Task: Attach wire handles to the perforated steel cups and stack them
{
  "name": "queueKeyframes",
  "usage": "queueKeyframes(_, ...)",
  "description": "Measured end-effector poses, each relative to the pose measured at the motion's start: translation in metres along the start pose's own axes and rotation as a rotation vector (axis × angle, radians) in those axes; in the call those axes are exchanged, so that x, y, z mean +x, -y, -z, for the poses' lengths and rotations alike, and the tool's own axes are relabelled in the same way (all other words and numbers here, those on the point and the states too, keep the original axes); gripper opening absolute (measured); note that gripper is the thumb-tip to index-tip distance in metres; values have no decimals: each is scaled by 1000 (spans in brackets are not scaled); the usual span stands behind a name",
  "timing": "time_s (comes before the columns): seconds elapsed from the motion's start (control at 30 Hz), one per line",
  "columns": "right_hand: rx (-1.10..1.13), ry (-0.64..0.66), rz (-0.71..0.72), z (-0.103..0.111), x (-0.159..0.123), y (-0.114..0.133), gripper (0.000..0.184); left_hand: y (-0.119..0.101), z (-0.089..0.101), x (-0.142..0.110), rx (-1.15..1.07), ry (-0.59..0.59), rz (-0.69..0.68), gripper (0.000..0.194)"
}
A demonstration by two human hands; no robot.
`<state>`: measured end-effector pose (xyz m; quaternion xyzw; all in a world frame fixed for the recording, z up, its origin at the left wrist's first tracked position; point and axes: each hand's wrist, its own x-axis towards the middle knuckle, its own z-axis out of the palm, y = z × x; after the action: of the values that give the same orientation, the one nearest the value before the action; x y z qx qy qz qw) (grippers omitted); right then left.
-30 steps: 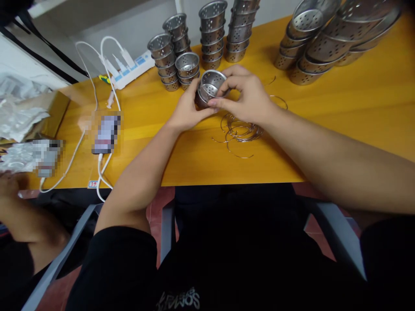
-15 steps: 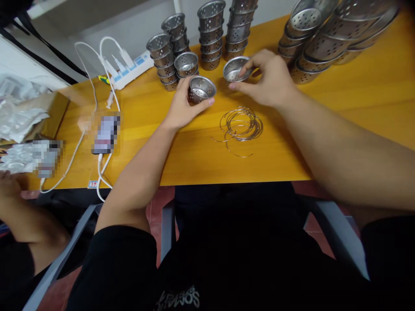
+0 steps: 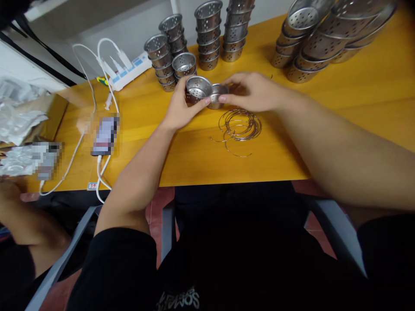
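My left hand [image 3: 181, 107] grips a small perforated steel cup [image 3: 197, 88] on the yellow table [image 3: 194, 151], fingers wrapped round its side. My right hand [image 3: 253, 91] holds a second small steel cup [image 3: 218, 95] between thumb and fingers, its side touching the first cup. A loose bundle of thin wire rings [image 3: 240, 125] lies just in front of my right hand.
Stacks of small perforated cups [image 3: 207, 34] stand behind my hands, and leaning stacks of larger ones [image 3: 317, 43] fill the far right. A power strip [image 3: 128, 71] with white cables, a phone [image 3: 104, 134] and plastic bags [image 3: 19, 116] lie at left. Another person's arm [image 3: 19, 216] shows at lower left.
The two nested cups were pulled apart; my right hand carried one toward the stacks, then brought it back beside the cup in my left hand.
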<state>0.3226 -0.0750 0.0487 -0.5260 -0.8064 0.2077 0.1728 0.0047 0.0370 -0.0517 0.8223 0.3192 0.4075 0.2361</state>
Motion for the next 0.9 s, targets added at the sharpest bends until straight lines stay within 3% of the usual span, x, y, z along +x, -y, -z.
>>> queueKeyframes(0.07,5,-100,-43,16,-6,-8,47,0,0,0,0,1,-5,113)
queueKeyframes(0.13,-124,-74,-160,33,-10,-17,38,2,-1,-1,5,6,-8,113)
queueKeyframes(0.23,-302,217,-317,51,-14,-29,36,2,-2,-1,15,15,-9,113)
queueKeyframes(0.3,-337,347,-336,54,-15,-31,28,1,-3,-2,10,17,1,114)
queueKeyframes(0.47,-343,378,-306,45,-14,-17,11,-9,-3,-1,-30,-12,36,117)
queueKeyframes(0.9,-520,268,-190,15,-10,-2,7,-28,1,-1,-27,23,30,121)
